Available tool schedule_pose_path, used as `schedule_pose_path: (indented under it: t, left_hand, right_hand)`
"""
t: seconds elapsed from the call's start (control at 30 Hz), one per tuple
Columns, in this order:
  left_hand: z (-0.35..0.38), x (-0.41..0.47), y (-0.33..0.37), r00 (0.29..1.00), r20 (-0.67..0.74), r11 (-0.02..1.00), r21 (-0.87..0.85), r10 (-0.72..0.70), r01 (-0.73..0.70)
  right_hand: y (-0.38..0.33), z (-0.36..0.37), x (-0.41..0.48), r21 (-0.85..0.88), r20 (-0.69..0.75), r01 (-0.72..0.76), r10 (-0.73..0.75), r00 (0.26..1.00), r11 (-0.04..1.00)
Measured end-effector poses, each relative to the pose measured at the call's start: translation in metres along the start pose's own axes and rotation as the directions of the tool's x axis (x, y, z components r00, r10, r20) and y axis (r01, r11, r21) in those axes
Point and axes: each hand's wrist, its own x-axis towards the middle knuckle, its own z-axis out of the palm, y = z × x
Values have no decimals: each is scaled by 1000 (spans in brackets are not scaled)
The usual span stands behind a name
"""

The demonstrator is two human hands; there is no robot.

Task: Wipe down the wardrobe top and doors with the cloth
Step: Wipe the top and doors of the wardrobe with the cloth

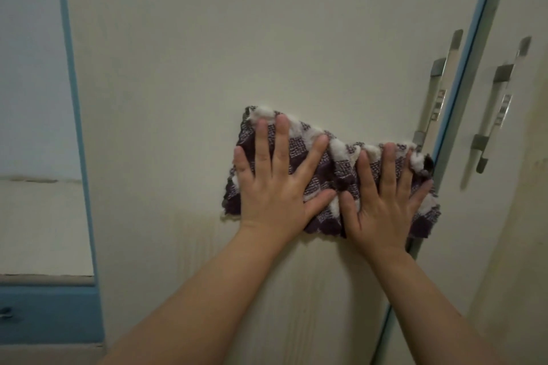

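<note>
**Both palms held a checked cloth flat against the wardrobe door**

The purple-and-white checked cloth (336, 164) lay spread against the cream left-hand wardrobe door (192, 68), near that door's right edge and just below the foot of its bar handle (439, 92). The left hand (274, 187) pressed its left half and the right hand (385, 204) its right half. Both had their fingers straight and spread apart, gripping nothing. The cloth's right corner reached the blue edge strip (471, 47) between the two doors.

The cloth looked soft, light and limp, with a fluffy pile, so it would probably bunch or slide down if the pressure eased. Flat palms over its middle seemed the best hold, with the loose upper corners kept under the fingertips. The neighbouring door (522, 216) and its handle (499, 107) stood just beside.
</note>
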Motion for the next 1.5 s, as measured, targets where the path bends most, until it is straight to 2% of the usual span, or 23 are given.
schedule_pose_path:
  t: [0.27, 0.37, 0.77, 0.97, 1.1, 1.23, 1.37, 1.43, 1.5]
  left_hand:
    - [5, -32, -15, 993, -25, 993, -10, 114, -115]
    - [4, -36, -24, 993, -31, 994, -11, 112, -113]
    - [-6, -67, -110, 998, -39, 995, 92, 50, -46]
    - [-12, -79, -154, 998, -20, 996, 74, -56, 57]
    - [-15, -92, -170, 989, 4, 989, 2, -150, 150]
    - [-14, -101, -166, 982, 17, 981, -39, -189, 190]
    - [-16, -105, -162, 979, 61, 978, -63, -194, 197]
    - [-21, -105, -163, 982, 49, 964, -185, -184, 190]
    - [-29, -106, -170, 983, 66, 880, -438, -172, 184]
  right_hand:
    - [-30, 8, -41, 34, 23, -205, 205, 979, 978]
    - [-49, 10, -39, 75, 41, -261, 259, 965, 962]
    - [-144, 16, -27, 95, -20, -74, 76, 997, 993]
    - [-195, 13, -15, 123, -25, 6, -3, 1000, 992]
    - [-221, 12, -12, 196, -15, 60, -58, 998, 979]
    - [-219, 8, -18, 303, -5, 87, -90, 996, 949]
    - [-223, 4, -22, 313, 26, 65, -77, 997, 948]
    - [-231, 3, -23, 304, 25, 27, -37, 999, 952]
    - [-239, 3, -22, 306, 15, -2, -3, 1000, 952]
